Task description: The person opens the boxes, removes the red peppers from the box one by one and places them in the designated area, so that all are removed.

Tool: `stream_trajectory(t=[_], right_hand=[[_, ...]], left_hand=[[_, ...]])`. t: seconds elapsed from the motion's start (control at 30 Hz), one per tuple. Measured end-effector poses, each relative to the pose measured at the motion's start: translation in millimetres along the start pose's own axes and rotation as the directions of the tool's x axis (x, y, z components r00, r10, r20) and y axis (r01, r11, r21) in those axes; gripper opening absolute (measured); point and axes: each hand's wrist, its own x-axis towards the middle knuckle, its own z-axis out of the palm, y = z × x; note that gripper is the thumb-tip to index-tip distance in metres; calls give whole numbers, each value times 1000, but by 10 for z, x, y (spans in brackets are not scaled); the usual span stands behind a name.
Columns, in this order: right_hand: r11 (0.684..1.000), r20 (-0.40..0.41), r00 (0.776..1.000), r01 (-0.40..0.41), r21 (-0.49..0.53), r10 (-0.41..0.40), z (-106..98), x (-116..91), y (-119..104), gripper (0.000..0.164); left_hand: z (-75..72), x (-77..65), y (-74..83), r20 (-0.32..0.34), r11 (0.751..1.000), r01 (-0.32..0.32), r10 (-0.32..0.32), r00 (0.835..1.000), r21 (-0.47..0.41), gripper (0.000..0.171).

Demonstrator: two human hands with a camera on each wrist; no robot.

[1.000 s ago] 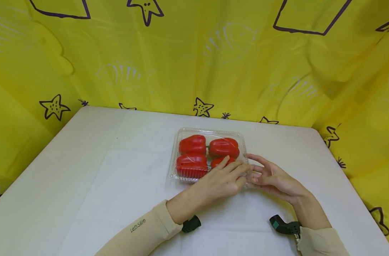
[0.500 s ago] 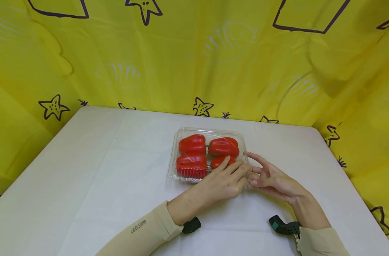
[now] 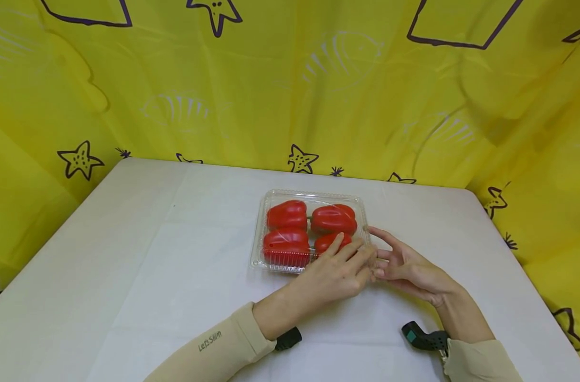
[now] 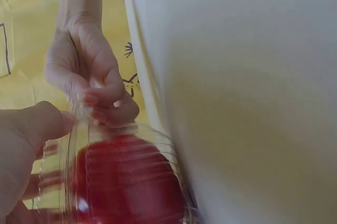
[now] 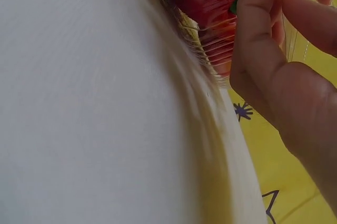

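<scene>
Red peppers point(image 3: 287, 215): four, in one container point(image 3: 313, 194)

Yellow cloth point(image 3: 251, 101) with dark starfish point(image 3: 81, 161), pale fish point(image 3: 342, 57), behind white table point(image 3: 175, 286).

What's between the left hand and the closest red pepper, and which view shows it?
The clear container, its rim and ridged plastic side, lies between the left hand and that red pepper; the left wrist view shows it.
</scene>
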Motion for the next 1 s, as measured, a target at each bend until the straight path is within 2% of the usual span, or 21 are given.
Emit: stream_trajectory(t=[0.13,0.27,0.4,0.53,0.6,0.7,0.83,1.0], right_hand=[[1000,-14,1000,-11,-25,10,-3,5,6,82],[999,-37,999,-25,-44,23,9,4,3,81],[996,-67,997,-49,-71,44,33,5,-9,82],[989,-106,993,-72,-129,58,57,18,-27,82],[984,-126,990,-81,-161,61,64,17,-37,81],[971,-156,986,-95,-218,62,76,-4,-55,78],[925,-216,975,-124,-360,47,112,-22,-89,77],[809,-342,940,-194,-555,-9,186,-14,-138,78]], left_hand=[[-24,21,20,22,1000,16,-16,1000,-18,26],[-27,41,35,34,1000,5,-6,999,6,27],[-2,61,53,12,998,-19,18,1000,56,25],[4,72,61,-25,997,-15,17,1000,81,25],[7,73,60,-36,997,-13,15,999,76,25],[6,59,49,-47,1000,4,-3,999,19,22],[-33,34,-4,-16,994,32,-34,999,-105,26],[-103,9,-81,-1,964,78,-81,997,-253,27]])
